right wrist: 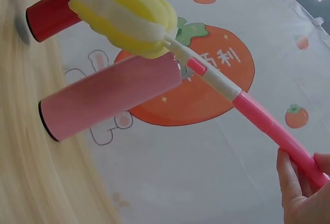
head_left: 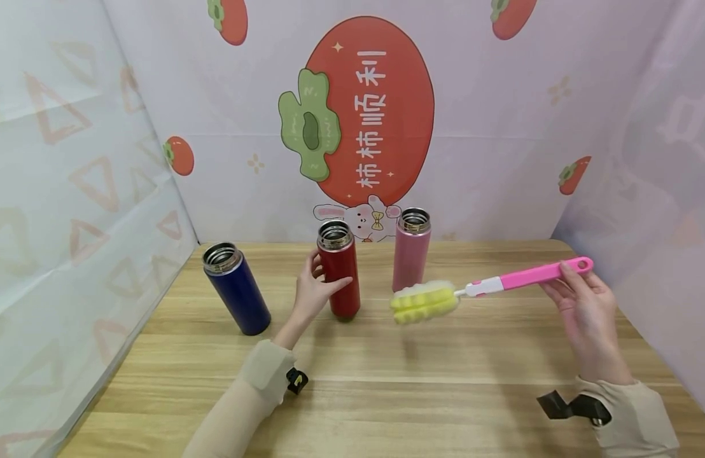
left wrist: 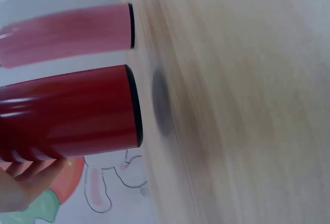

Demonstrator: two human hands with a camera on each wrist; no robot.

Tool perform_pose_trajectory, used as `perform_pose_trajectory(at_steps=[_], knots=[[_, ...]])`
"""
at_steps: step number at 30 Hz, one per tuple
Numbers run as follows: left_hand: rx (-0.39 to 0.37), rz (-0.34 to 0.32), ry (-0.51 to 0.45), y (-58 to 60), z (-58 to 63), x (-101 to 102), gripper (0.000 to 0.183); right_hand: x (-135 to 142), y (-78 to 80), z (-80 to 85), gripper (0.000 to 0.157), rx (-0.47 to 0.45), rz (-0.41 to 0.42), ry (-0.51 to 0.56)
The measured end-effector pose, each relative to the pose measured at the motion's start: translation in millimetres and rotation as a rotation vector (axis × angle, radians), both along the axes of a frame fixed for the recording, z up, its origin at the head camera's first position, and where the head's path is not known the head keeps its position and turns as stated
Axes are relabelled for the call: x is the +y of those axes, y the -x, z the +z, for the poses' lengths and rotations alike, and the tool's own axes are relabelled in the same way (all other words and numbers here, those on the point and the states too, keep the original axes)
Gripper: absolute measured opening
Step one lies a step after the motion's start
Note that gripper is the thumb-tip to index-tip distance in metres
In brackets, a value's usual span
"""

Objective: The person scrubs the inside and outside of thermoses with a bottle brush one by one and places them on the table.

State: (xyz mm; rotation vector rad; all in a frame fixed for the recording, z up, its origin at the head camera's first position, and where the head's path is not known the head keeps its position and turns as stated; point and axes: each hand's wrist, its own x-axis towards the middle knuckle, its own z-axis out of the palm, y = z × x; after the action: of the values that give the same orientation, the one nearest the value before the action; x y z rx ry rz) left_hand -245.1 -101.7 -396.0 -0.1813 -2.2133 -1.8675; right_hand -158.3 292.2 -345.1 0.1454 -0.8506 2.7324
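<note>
My left hand [head_left: 311, 291] grips a red thermos bottle [head_left: 344, 296], fingers behind it and thumb across its front. The bottle's mouth is uncovered, and in the left wrist view its black base [left wrist: 135, 105] hangs a little above the table with a shadow under it. At the right, my right hand [head_left: 588, 315] pinches the pink handle end of a bottle brush [head_left: 530, 277]. Its yellow and white sponge head [head_left: 425, 303] points left, held above the table near the pink thermos bottle [head_left: 411, 257]. That pink bottle stands upright with its mouth uncovered.
A dark blue thermos bottle [head_left: 240, 296], also without a lid, stands left of my left hand. The wooden table [head_left: 410, 407] meets a printed cloth backdrop [head_left: 490, 184] at the back, and white cloth walls [head_left: 49, 254] rise at both sides.
</note>
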Motion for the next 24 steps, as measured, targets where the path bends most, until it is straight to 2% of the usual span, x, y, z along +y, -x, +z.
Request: perform_pose_trajectory(at_steps=[12, 18, 24], knots=[[-0.029, -0.089, 0.017, -39.8, 9.9, 8.2, 0.078, 10.7, -1.7, 17.7, 0.012, -0.005, -0.017, 0.107], [-0.013, -0.157, 0.047, -59.3, 11.1, 13.0, 0.075, 13.2, -0.3, 34.6, 0.012, 0.005, -0.004, 0.089], [0.0, -0.219, 0.08, -73.9, 8.8, 16.6, 0.073, 12.4, 1.2, 53.1, 0.011, 0.033, 0.003, 0.093]])
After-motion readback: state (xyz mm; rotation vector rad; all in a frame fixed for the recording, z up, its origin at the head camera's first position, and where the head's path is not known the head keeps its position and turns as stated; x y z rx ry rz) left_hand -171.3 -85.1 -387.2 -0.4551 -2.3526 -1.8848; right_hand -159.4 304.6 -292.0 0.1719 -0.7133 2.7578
